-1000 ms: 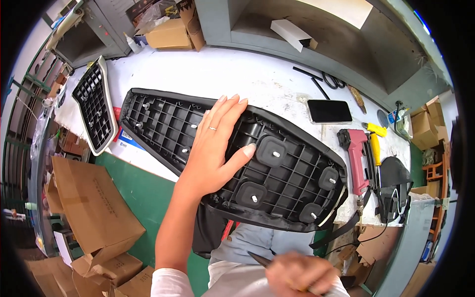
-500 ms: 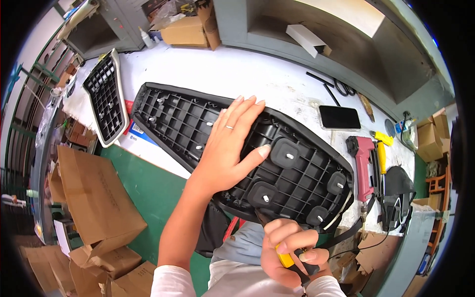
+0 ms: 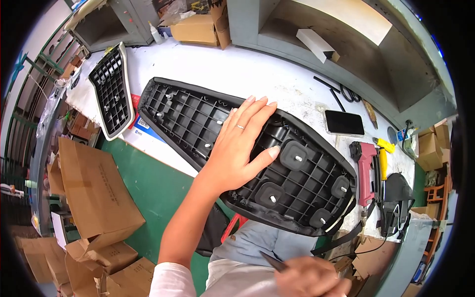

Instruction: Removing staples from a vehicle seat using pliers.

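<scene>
**Palm flat on the ribbed panel, tool in the other fist**

The black ribbed panel [image 3: 314,184] lies underside up along the near edge of the worktop [image 3: 198,64], its lower rim seeming to reach over that edge above my lap. My left hand [image 3: 237,148] rests spread across its middle, fingers loose and gripping nothing. My right hand [image 3: 311,277] is clenched around a tool [image 3: 272,261] in front of the near edge, apart from the panel; the dark pointed tip shows, but blur hides what kind it is.

I judge the base stiff and fairly light for its breadth, with a softer, perhaps slightly slick dark cover [image 3: 316,131] wrapped round the rim. I would take hold at the two long sides — the rim gives a rounded grip — and keep off the upright studs [image 3: 298,158], which could dig into a palm.

A pink gun [image 3: 366,173] lies toward the near right corner, a phone [image 3: 345,123] beyond it, and a pale-rimmed panel [image 3: 132,111] at the left end.
</scene>
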A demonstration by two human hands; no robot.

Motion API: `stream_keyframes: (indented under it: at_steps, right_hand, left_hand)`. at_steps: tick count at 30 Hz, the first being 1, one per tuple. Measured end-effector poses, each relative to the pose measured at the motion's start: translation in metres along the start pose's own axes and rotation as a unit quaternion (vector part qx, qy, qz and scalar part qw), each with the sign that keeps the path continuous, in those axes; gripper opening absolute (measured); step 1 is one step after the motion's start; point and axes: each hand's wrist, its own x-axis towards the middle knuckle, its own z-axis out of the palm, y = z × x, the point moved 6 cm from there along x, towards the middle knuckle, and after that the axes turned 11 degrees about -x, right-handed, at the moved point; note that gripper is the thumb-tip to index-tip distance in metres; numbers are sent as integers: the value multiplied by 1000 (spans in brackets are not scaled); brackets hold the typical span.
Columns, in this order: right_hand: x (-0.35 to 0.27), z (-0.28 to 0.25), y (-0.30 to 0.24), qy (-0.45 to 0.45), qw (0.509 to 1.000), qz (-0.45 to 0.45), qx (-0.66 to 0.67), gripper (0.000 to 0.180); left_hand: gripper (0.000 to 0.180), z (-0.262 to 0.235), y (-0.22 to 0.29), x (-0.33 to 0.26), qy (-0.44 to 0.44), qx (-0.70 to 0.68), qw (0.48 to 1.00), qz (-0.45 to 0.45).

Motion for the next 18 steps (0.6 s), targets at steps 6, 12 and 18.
stream_keyframes:
  at_steps: [6,12,18]
  right_hand:
    - [-8,-15,41,69,987,56,-136,56]
    - [-1,-12,66,-10,993,15,-115,52]
    - [-7,-17,75,-17,992,39,-120,51]
  left_hand:
    - [74,3,1,1,-6,-8,1000,1]
    - [74,1,-3,-1,-2,-5,1000,2]
    - [74,0,1,0,-2,-13,1000,4]
